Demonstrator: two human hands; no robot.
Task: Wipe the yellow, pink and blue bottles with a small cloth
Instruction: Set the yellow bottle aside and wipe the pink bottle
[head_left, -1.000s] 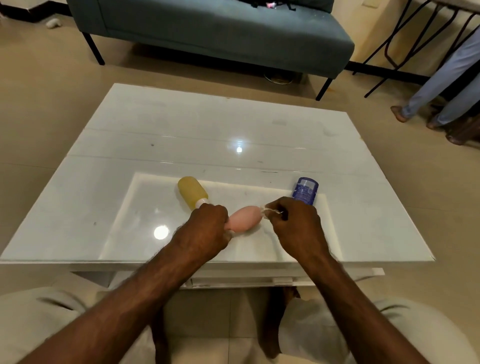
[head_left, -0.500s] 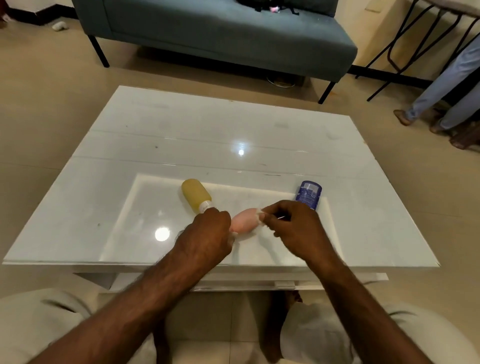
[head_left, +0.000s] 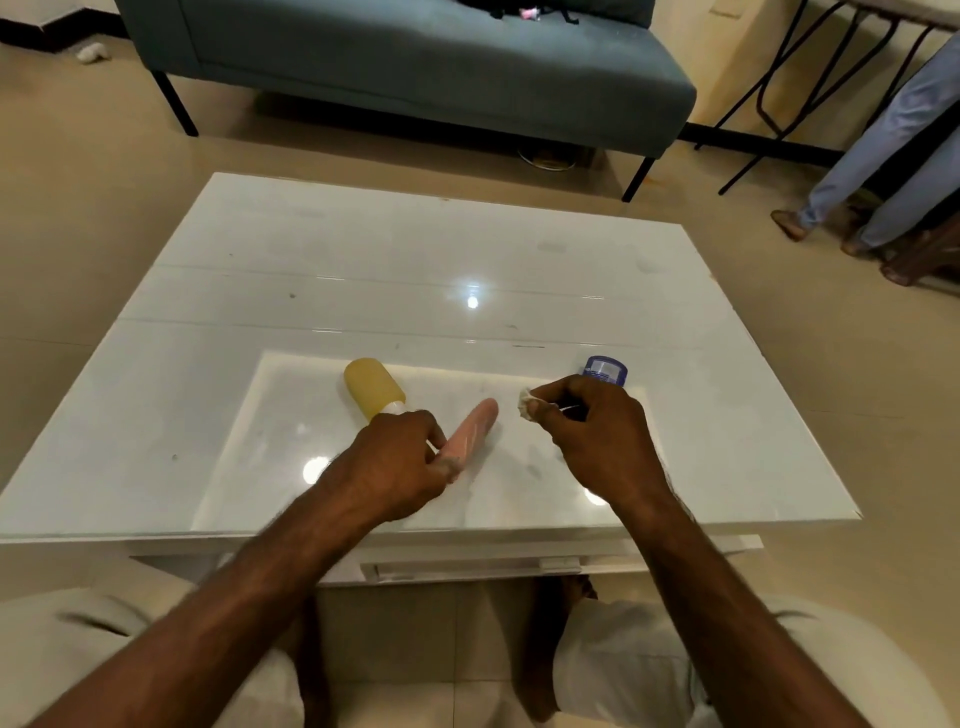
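Note:
My left hand (head_left: 397, 462) grips the near end of the pink bottle (head_left: 472, 431), which lies low over the white table (head_left: 363, 270) and points away to the right. The small white cloth (head_left: 529, 404) is pinched in my right hand (head_left: 597, 436), a short way right of the pink bottle's far end and apart from it. The yellow bottle (head_left: 371, 387) lies on the table just beyond my left hand, its white cap toward me. The blue bottle (head_left: 604, 370) stands behind my right hand, partly hidden by it.
A teal sofa (head_left: 415, 67) stands beyond the table. A person's legs (head_left: 883, 156) and black metal chair legs (head_left: 763, 93) are at the far right. My knees are under the table's near edge.
My right hand with the cloth has come off the pink bottle and moved to the right. My left hand has swung the bottle so that its far end points further away.

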